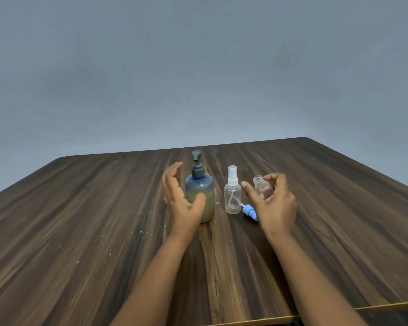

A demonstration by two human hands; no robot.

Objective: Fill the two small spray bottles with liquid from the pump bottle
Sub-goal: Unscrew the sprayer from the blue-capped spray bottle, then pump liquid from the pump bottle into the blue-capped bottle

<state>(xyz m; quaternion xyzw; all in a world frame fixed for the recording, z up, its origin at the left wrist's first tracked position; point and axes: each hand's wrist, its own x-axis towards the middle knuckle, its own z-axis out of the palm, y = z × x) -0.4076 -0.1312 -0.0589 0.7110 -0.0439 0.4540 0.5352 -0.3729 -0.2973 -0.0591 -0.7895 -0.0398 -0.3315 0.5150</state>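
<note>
The pump bottle (201, 196), blue-tinted with yellowish liquid and a dark pump head, stands upright mid-table. My left hand (178, 198) is open beside its left side, thumb just in front of it, not gripping. A clear spray bottle (232, 195) with a white sprayer stands to its right. A second small clear bottle (262, 188) stands uncapped further right; my right hand (275, 203) curls open around it, fingers apart, without a firm hold. Its blue spray cap (249, 211) lies on the table between the two small bottles.
The dark wood-grain table (104, 220) has small pale crumbs scattered in front of the pump bottle and to the left. A grey wall rises behind the far edge. The table's near edge runs along the lower right.
</note>
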